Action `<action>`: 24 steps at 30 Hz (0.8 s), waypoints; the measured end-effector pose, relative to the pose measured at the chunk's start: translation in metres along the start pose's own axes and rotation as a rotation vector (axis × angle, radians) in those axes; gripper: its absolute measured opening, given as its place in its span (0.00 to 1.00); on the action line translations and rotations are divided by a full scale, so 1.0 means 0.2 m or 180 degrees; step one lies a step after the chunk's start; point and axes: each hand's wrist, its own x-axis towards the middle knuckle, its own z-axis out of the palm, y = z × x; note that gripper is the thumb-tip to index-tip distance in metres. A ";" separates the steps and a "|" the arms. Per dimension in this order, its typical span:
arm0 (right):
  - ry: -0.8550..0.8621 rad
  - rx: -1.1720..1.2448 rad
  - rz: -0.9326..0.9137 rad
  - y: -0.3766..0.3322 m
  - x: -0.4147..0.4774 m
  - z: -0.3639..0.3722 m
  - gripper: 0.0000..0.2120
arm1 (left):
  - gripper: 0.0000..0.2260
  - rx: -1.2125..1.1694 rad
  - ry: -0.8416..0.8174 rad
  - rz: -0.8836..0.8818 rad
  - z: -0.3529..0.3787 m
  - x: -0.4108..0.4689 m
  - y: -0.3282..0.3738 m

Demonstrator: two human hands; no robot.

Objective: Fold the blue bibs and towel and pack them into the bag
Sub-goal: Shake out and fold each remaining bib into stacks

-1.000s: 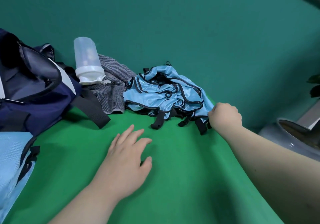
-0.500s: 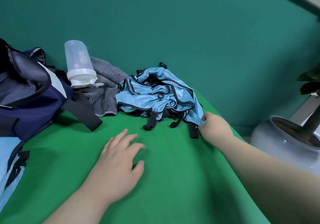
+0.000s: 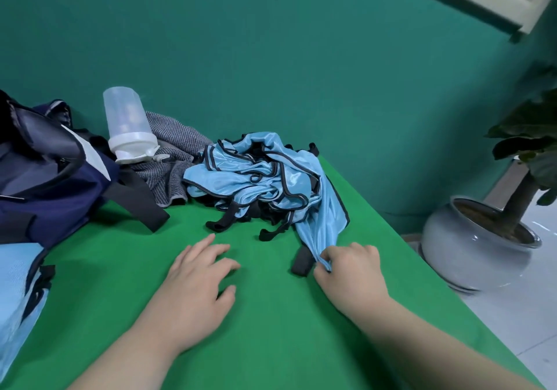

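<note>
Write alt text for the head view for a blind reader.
The right hand pinches a corner of a blue bib trailing from the crumpled bib pile on the green table. The left hand rests open beside it.

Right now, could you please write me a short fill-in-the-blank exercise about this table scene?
1. The right hand pinches a corner of a ___ bib.
2. The left hand is spread over the green table, holding ___.
3. On the grey striped towel, the translucent bottle stands with its white lid pointing ___.
4. The navy backpack lies to the ___ of the towel.
Missing words: blue; nothing; down; left.
</note>
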 end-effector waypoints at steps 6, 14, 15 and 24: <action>-0.0016 0.0316 -0.0349 0.00 -0.11 -0.03 0.20 | 0.15 0.0087 -0.0068 0.0134 -0.01 -0.02 0.02; 0.0276 0.1369 0.0691 0.15 0.20 -0.09 0.17 | 0.14 0.0152 -0.0083 0.0139 0.02 -0.02 -0.01; 0.0244 0.1389 0.0800 0.16 0.26 -0.08 0.20 | 0.14 0.0152 -0.0079 0.0145 0.03 -0.01 -0.02; -0.0326 0.1495 0.1034 0.15 0.63 -0.01 0.09 | 0.19 0.0149 -0.0089 0.0284 0.07 0.03 -0.05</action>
